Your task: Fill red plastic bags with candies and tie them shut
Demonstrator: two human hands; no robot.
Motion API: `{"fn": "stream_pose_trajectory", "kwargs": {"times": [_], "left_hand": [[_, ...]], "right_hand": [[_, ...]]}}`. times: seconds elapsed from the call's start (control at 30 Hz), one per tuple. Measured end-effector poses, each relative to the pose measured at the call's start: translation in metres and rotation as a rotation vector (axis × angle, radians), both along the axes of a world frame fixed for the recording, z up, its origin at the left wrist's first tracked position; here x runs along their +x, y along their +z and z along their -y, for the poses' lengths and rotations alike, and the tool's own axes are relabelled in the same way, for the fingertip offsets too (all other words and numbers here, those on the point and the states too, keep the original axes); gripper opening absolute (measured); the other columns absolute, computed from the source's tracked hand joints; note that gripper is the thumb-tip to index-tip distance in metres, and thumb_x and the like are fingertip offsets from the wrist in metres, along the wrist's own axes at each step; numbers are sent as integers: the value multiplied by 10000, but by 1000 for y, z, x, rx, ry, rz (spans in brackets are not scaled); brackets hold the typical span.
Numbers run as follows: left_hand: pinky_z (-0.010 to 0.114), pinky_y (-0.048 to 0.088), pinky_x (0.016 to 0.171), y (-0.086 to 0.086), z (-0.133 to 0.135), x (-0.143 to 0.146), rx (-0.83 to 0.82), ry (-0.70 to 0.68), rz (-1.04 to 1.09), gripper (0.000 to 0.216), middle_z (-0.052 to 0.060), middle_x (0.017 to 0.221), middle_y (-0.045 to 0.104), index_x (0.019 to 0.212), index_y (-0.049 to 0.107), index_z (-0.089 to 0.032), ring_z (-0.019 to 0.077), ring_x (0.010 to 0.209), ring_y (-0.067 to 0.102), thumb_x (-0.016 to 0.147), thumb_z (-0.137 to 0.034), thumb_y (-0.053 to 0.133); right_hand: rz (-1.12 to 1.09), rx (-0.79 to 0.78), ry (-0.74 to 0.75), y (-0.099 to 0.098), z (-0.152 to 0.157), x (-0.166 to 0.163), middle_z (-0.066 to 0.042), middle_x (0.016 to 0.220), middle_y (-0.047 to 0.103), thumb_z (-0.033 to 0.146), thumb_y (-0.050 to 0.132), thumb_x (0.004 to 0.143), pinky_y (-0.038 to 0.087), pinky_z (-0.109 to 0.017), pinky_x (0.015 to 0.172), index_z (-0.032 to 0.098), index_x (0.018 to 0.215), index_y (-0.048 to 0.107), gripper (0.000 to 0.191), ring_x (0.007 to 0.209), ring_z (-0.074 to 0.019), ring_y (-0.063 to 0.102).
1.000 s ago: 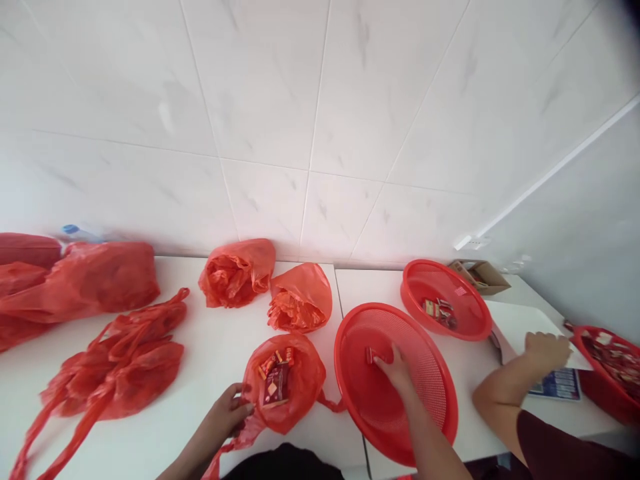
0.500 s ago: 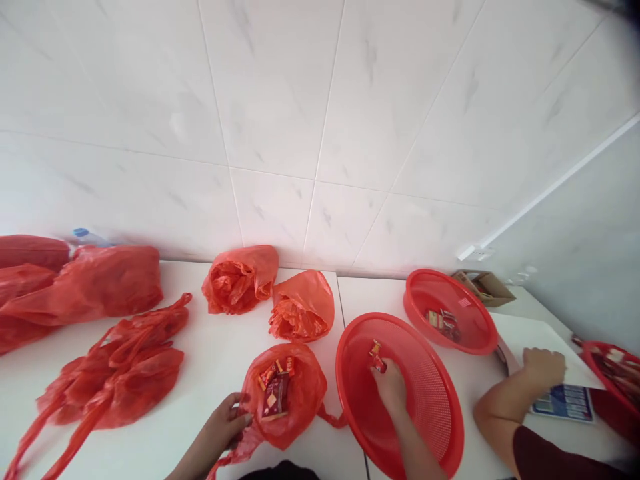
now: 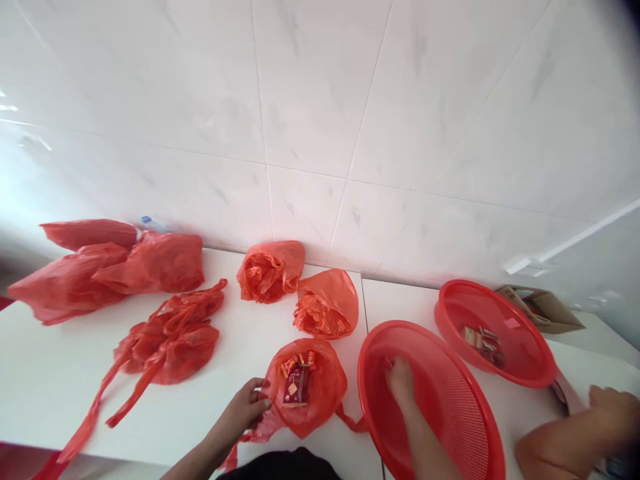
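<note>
A red plastic bag [image 3: 327, 383] stands open in front of me, with a dark red snack packet [image 3: 296, 385] and several small red-and-gold wrapped sweets [image 3: 291, 365] inside. My left hand [image 3: 249, 404] pinches the bag's left rim between thumb and fingers. Just right of the bag is a large red plastic basket [image 3: 463, 427] with mesh sides. My right hand [image 3: 401, 381] reaches down into it, fingers closed on a small wrapped sweet [image 3: 389, 363]; only a bit of red shows, the rest being hidden by the hand.
Behind the bag lie two bundles of red bags [image 3: 273, 270]. Tied red bags [image 3: 167, 343] and fuller ones [image 3: 160, 263] are at left. A second red basket [image 3: 520, 333] holds packets, beside a cardboard box [image 3: 553, 313]. A co-worker's arm [image 3: 575, 427] is at right.
My view has turned left, so everything sits further right. My right hand has moved lower in the basket, and the sweet in it shows less. My left hand still holds the bag's rim.
</note>
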State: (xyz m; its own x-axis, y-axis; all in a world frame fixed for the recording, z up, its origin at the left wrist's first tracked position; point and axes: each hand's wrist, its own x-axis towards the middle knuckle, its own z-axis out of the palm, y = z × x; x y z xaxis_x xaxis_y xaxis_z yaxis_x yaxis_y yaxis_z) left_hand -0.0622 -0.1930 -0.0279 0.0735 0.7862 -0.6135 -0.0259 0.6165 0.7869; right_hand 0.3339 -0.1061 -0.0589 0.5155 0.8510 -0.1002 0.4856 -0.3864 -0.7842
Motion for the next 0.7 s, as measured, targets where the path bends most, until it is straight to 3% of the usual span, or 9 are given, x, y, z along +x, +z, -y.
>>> {"fn": "stream_pose_trajectory", "kwargs": {"times": [0.1, 0.2, 0.27, 0.37, 0.43, 0.53, 0.7], "left_hand": [[206, 243, 473, 7, 1, 4, 4, -1, 16, 374, -97, 619, 463, 954, 497, -200, 52, 460, 395, 639, -285, 679], [205, 252, 476, 13, 0, 6, 11, -3, 50, 348, -89, 629, 483, 949, 494, -196, 51, 469, 407, 649, -249, 661], [204, 257, 476, 13, 0, 7, 16, -3, 61, 332, -83, 635, 497, 944, 496, -192, 51, 470, 415, 654, -231, 653], [203, 262, 472, 13, -2, 7, 24, -8, 71, 315, -80, 632, 506, 934, 501, -190, 51, 466, 422, 661, -217, 656], [200, 260, 470, 13, -4, 6, 36, -10, 91, 311, -81, 627, 502, 932, 498, -191, 50, 465, 419, 669, -221, 660], [197, 255, 466, 15, -5, 3, 55, -2, 110, 322, -87, 617, 492, 934, 495, -191, 45, 457, 398, 669, -242, 670], [197, 267, 461, 17, -2, -11, 63, 30, 98, 347, -99, 613, 472, 965, 493, -195, 44, 449, 385, 675, -263, 671]], "right_hand": [[-47, -91, 15, 15, 7, 0, -83, 667, 651, 323, 629, 607, 438, -392, 620, 216, 636, 579, 122, 657, -277, 611], [-115, -62, -7, 45, 19, -20, -98, 914, 689, 387, 646, 653, 478, -378, 714, 217, 875, 606, 282, 833, -277, 637], [-275, 4, 40, 65, 31, -51, -80, 1072, 668, 411, 658, 683, 487, -351, 808, 237, 1027, 585, 393, 965, -253, 625], [-575, 6, 235, 83, 47, -115, -56, 1043, 674, 370, 670, 694, 492, -340, 860, 231, 1021, 587, 365, 963, -226, 627], [-698, -49, 324, 82, 52, -156, -62, 1016, 679, 358, 669, 691, 499, -360, 870, 213, 986, 592, 338, 958, -234, 632], [-598, -53, 306, 69, 54, -191, -94, 1157, 636, 386, 693, 669, 467, -396, 955, 202, 1079, 576, 465, 1108, -269, 578], [-195, 90, 298, 29, 76, -179, -137, 1286, 558, 385, 630, 695, 335, -449, 1095, 183, 1161, 567, 513, 1254, -308, 471]]}}
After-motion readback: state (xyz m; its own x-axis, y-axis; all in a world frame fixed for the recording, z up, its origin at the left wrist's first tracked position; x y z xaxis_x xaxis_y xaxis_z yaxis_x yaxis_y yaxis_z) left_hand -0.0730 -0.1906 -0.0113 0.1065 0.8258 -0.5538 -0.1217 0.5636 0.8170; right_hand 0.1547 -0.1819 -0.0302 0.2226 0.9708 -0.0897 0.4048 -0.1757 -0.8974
